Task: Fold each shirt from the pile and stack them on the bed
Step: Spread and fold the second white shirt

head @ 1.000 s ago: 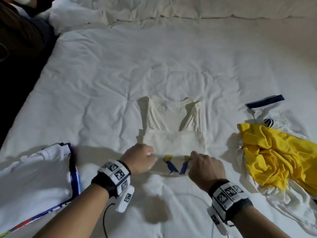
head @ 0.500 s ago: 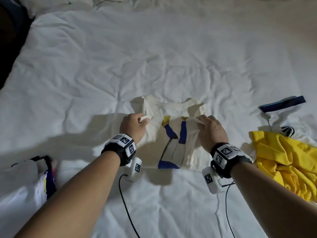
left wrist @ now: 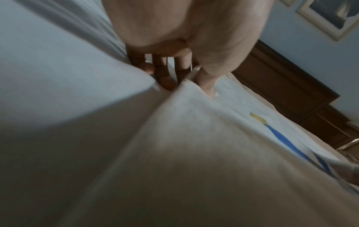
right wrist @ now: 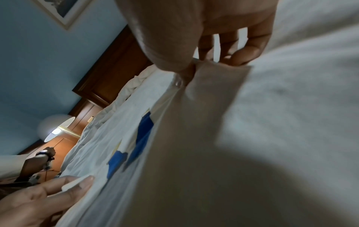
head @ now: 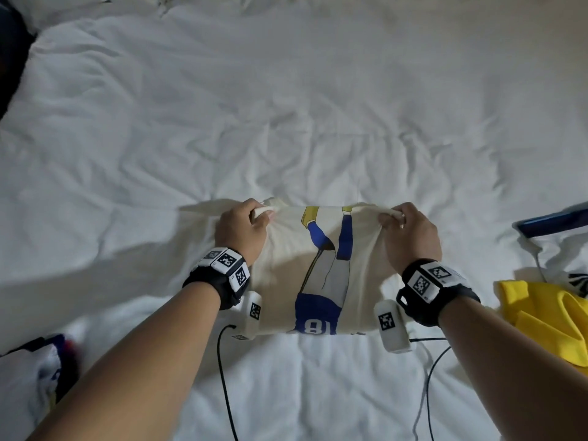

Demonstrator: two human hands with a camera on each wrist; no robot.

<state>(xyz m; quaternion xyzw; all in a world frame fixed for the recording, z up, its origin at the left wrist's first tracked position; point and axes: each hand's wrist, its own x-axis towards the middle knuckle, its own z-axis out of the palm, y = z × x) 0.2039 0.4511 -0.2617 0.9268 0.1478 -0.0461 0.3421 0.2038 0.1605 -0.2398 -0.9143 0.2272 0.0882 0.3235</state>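
Observation:
A cream shirt (head: pixel 286 275) with a blue, grey and yellow print lies folded in the middle of the white bed (head: pixel 286 106). My left hand (head: pixel 245 226) pinches its far left corner and my right hand (head: pixel 405 230) pinches its far right corner, holding the folded-over edge stretched between them. In the left wrist view the fingers (left wrist: pixel 165 79) curl under the cream shirt (left wrist: pixel 194 153). The right wrist view shows thumb and fingers (right wrist: pixel 242 53) clamped on the cream shirt (right wrist: pixel 213 122). A pile with a yellow shirt (head: pixel 547 319) lies at the right.
A folded white shirt with blue and red trim (head: pixel 38 377) lies at the lower left. A white garment with a dark blue band (head: pixel 553 221) sits behind the yellow one. Cables (head: pixel 226 386) trail from both wrists. Another person's arm (right wrist: pixel 37 162) and a lamp (right wrist: pixel 56 127) show beside the bed.
Both hands carried the shirt's near hem away from me, folding the lower half over the upper half. The printed side now faces up and the edge reaches the collar end.

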